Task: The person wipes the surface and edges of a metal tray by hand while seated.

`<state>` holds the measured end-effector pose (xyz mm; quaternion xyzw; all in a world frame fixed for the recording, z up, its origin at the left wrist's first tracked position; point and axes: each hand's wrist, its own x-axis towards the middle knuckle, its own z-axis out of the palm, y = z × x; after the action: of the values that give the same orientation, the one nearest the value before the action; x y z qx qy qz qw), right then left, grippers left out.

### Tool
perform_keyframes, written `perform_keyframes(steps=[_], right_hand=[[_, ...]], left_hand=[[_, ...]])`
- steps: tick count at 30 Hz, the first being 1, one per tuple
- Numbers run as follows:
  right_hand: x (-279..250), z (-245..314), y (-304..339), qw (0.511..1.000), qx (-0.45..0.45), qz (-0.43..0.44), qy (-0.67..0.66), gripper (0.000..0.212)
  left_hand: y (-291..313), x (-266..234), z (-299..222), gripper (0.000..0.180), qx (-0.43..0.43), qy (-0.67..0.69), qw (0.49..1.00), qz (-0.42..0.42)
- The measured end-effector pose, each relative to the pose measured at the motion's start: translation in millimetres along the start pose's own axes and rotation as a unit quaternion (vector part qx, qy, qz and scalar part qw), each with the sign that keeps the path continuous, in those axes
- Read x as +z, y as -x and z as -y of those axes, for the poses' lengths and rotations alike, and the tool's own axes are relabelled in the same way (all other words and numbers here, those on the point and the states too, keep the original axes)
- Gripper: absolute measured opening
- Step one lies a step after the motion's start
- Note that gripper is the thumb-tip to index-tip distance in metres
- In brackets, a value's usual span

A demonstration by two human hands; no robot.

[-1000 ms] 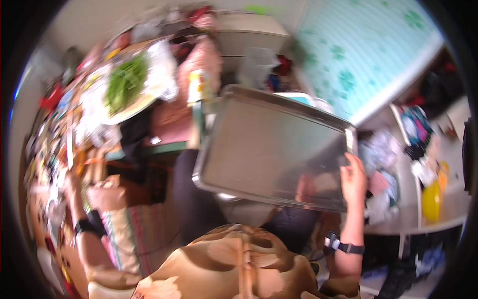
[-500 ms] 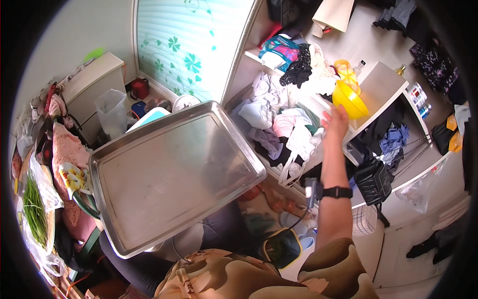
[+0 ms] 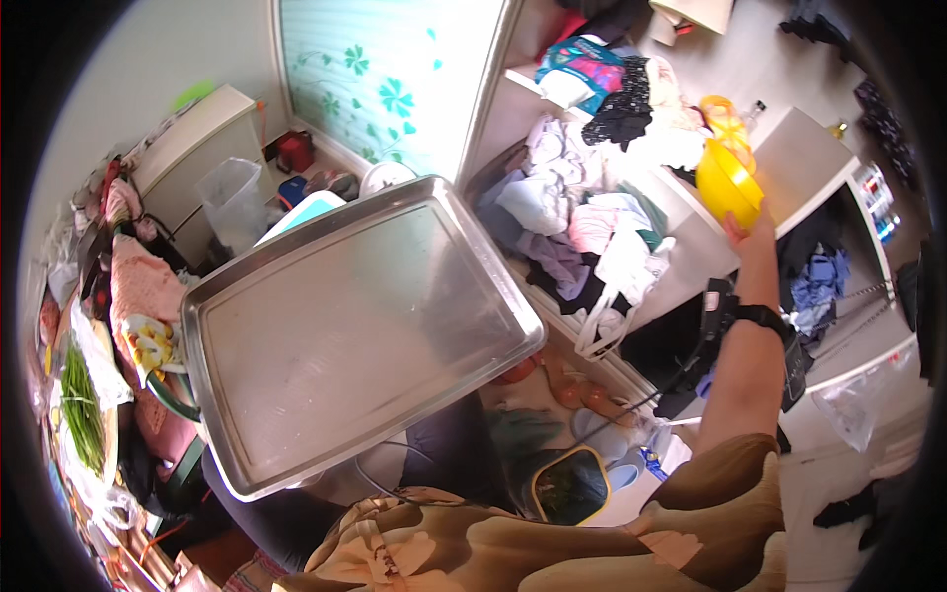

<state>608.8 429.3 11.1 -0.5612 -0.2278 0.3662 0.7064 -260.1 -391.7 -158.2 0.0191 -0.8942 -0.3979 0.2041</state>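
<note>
A yellow bowl (image 3: pixel 727 185) stands tilted on the white shelf unit to the right. My right hand (image 3: pixel 752 233) reaches out to it and grips its near rim, with most of the fingers hidden by the bowl. A black band is round that wrist. Over my lap lies a large, shallow metal tray (image 3: pixel 355 335) with nothing on it, tipped slightly. My left hand is out of sight. Beside the yellow bowl sits an orange-yellow plastic item (image 3: pixel 725 118).
Clothes (image 3: pixel 562 207) are heaped in an open white compartment. Below right of the tray stands a dark, yellow-rimmed container (image 3: pixel 572 485). To the left are green stalks (image 3: pixel 81 405), a pink cloth (image 3: pixel 143 281), a clear plastic bin (image 3: pixel 234 202) and a white cabinet (image 3: pixel 197 138).
My right hand has moved right and closed on the yellow bowl's rim from open fingers beside it. The view has shifted a little; the tray keeps nearly the same place.
</note>
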Motion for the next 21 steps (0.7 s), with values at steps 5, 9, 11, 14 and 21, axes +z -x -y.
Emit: perform_keyframes(steps=[5, 9, 11, 14, 21], right_hand=[[11, 20, -6, 0.997, 0.031, 0.05, 0.044, 0.055], [18, 26, -12, 0.994, 0.05, 0.039, 0.084, 0.052], [19, 22, -12, 0.994, 0.057, 0.023, 0.09, 0.05], [11, 17, -26, 0.996, 0.034, 0.035, 0.069, 0.047], [0, 9, -31, 0.996, 0.031, 0.086, -0.016, 0.035]], left_hand=[[-6, 67, -33, 0.035, 0.02, 0.21, 0.97, 0.122], [44, 137, -92, 0.034, 0.09, 0.269, 0.922, 0.262], [103, 153, -157, 0.03, 0.13, 0.223, 0.924, 0.281], [164, 167, -212, 0.027, 0.149, 0.224, 0.898, 0.349], [216, 195, -250, 0.025, 0.116, 0.227, 0.868, 0.426]])
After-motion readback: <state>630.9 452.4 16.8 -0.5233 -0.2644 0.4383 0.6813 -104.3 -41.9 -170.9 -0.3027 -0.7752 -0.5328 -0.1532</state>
